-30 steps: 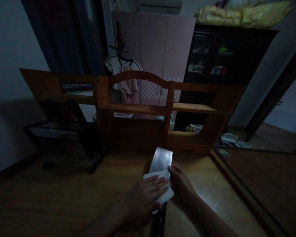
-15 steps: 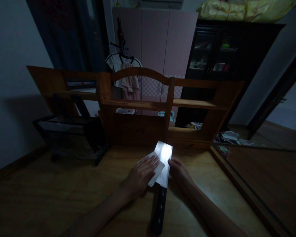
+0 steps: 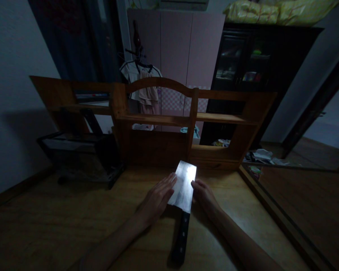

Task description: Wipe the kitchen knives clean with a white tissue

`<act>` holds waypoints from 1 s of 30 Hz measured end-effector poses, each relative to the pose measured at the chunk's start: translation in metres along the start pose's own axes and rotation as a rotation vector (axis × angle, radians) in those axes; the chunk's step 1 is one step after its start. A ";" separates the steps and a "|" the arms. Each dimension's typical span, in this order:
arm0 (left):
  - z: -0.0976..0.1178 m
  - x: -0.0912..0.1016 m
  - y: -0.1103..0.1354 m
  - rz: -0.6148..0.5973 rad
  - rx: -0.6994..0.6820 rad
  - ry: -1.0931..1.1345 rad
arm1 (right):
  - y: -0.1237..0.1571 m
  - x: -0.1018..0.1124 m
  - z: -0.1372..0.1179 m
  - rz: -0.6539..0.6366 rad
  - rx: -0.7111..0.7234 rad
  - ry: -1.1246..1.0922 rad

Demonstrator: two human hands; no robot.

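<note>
A cleaver (image 3: 185,184) with a broad steel blade and a black riveted handle lies at a slant over the wooden table, its handle toward me. My right hand (image 3: 205,195) grips the blade's right edge between thumb and fingers. My left hand (image 3: 159,197) lies along the blade's left edge, its fingers straight and close together with the tips against the steel. The white folded tissue under that hand is hidden from this angle; I cannot make out its outline. A bright glare sits on the upper blade.
A black knife rack (image 3: 79,154) with dark-handled tools stands on the table (image 3: 81,218) at the left. A wooden shelf unit (image 3: 155,120) runs along the table's back. On the right is a raised wooden edge (image 3: 265,195). The room is dim.
My left hand has slid a little left across the blade, baring more of the steel; the white tissue has gone out of sight. My right hand keeps its grip on the cleaver.
</note>
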State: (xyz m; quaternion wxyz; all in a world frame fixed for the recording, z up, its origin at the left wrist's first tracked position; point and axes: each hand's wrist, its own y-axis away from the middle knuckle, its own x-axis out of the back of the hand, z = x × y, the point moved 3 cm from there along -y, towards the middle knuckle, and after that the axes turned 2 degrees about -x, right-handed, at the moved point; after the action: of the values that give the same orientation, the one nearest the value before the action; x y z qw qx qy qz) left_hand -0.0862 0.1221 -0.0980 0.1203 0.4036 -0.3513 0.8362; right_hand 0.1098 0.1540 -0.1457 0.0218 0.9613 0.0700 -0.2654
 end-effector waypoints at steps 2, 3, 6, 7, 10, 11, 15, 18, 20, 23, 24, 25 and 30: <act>0.000 0.000 0.000 -0.001 -0.004 0.010 | -0.001 0.001 0.001 -0.003 -0.005 -0.001; 0.000 -0.001 0.000 -0.001 -0.014 0.009 | -0.001 0.001 0.001 -0.002 -0.006 -0.003; 0.003 0.000 0.000 0.001 -0.079 -0.007 | 0.000 -0.001 -0.001 -0.002 -0.005 -0.010; 0.005 0.002 0.000 0.004 -0.117 -0.015 | 0.000 -0.002 -0.002 -0.002 -0.006 -0.012; 0.018 0.007 0.002 -0.008 -0.267 -0.042 | 0.000 -0.002 -0.003 -0.007 -0.013 -0.014; 0.022 0.008 0.002 -0.031 -0.316 -0.051 | 0.000 -0.002 -0.003 -0.007 -0.014 -0.015; 0.038 0.007 0.004 -0.188 -0.482 -0.094 | -0.002 0.002 -0.001 -0.009 -0.012 -0.017; 0.040 0.004 0.005 -0.235 -0.539 -0.114 | -0.003 0.003 -0.001 -0.012 -0.013 -0.019; 0.036 0.004 0.004 -0.214 -0.517 -0.127 | -0.003 0.003 -0.001 -0.016 -0.018 -0.020; 0.030 0.004 0.003 -0.159 -0.453 -0.154 | -0.004 0.003 0.000 -0.025 -0.024 -0.024; 0.028 0.005 0.002 -0.140 -0.430 -0.162 | -0.004 0.003 0.000 -0.026 -0.021 -0.027; 0.026 0.005 0.001 -0.120 -0.407 -0.170 | -0.004 0.003 0.001 -0.026 -0.018 -0.028; 0.019 0.004 -0.002 -0.010 -0.293 -0.209 | -0.003 0.003 0.000 -0.010 -0.012 -0.017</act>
State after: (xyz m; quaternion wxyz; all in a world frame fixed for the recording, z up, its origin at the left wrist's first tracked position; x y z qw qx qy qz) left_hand -0.0768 0.1100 -0.0864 0.1448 0.4682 -0.4779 0.7289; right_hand 0.1123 0.1571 -0.1468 0.0270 0.9586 0.0764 -0.2731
